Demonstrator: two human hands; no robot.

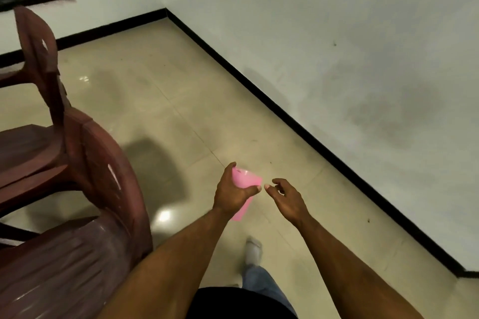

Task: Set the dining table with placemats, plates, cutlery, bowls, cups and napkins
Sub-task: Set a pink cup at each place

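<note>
1. Right now your left hand (233, 193) grips a pink plastic cup (245, 184), fingers and thumb curled round its side; the cup lies tilted, its open mouth turned up and away from you and its base poking out below your wrist.
2. Your right hand (283, 195) holds nothing: its fingers are loosely bent and spread, the fingertips (267, 186) just beside the thumb of your left hand and near the pink cup, though contact with the cup cannot be told.
3. Both hands hang in the air above the glossy beige tiled floor (181, 101), with no table in sight.
4. Two dark reddish-brown plastic chairs (77, 158) stand at your left, one behind the other, near the left edge of the floor.
5. A white wall (363, 59) with a black skirting strip (285, 116) runs along the right edge of the floor to the far corner.
6. Your white shoe (253, 251) and blue jeans leg (264, 285) show below your hands.
</note>
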